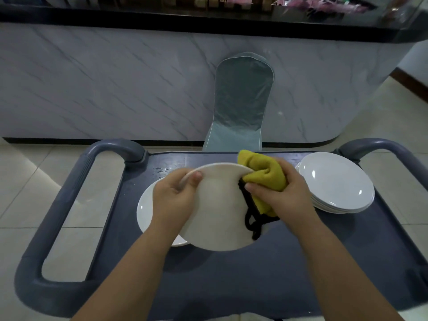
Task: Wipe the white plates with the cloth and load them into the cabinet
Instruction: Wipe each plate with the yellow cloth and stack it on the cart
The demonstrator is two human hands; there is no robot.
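My left hand point(172, 195) grips the tilted white plate point(217, 209) by its rim, above the cart top point(301, 262). My right hand point(278, 193) clamps the yellow cloth point(264, 174) against the plate's right edge.

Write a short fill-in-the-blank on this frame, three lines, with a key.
1. The raised plate gripped by the left hand is ____.
2. The cloth gripped by the right hand is ____.
3. On the cart, the stack of plates stands on the ____ side.
Missing words: white; yellow; right.
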